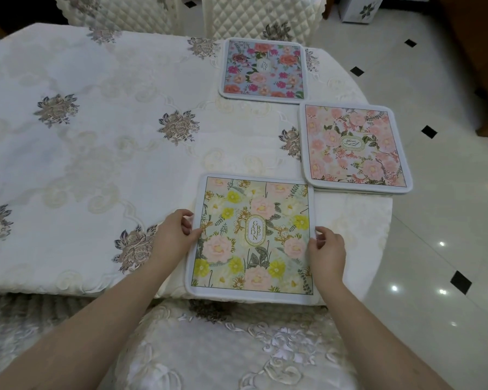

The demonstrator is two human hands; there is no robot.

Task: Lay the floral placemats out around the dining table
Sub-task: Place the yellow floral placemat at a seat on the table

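Three floral placemats lie on the cream embroidered tablecloth (pixel 96 153). A yellow-and-pink placemat marked GARDEN (pixel 254 235) sits at the near table edge. My left hand (pixel 172 235) pinches its left border and my right hand (pixel 327 249) pinches its right border. A pink placemat (pixel 355 147) lies at the right end of the table, and it seems to rest on top of further mats. A blue placemat with red and pink flowers (pixel 264 70) lies at the far edge.
A chair seat with an embroidered cover (pixel 223 347) is right below me at the near edge. Two quilted chair backs (pixel 254 15) stand at the far side. White tiled floor (pixel 448 220) runs along the right. A white box (pixel 359 8) stands far right.
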